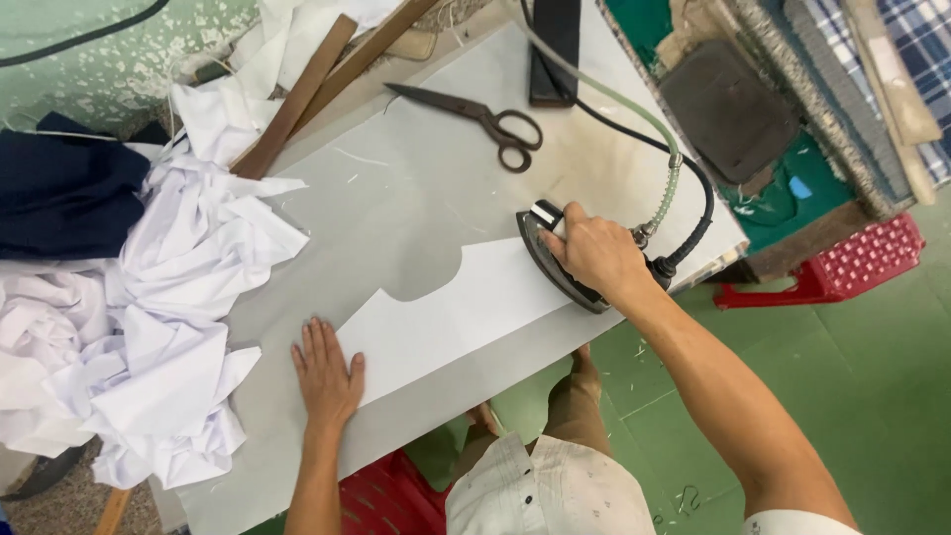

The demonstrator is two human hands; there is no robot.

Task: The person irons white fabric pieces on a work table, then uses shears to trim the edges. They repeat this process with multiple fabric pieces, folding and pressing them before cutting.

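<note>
A flat white cut fabric piece (pixel 456 317) with a curved notch lies on the grey pressing table (pixel 416 188). My left hand (pixel 325 376) rests flat, fingers apart, on the table at the piece's left end. My right hand (pixel 594 253) grips the handle of a dark steam iron (pixel 555 263) that sits on the right end of the piece. A pale hose and a black cord (pixel 684 188) run from the iron's back up across the table.
Black scissors (pixel 485 117) lie at the table's far side, near a dark strap (pixel 555 50). Wooden sticks (pixel 297 99) lean at the upper left. A heap of white cloth (pixel 168 327) and dark cloth (pixel 59 193) fills the left. Red plastic stools (pixel 842 267) stand on the green floor.
</note>
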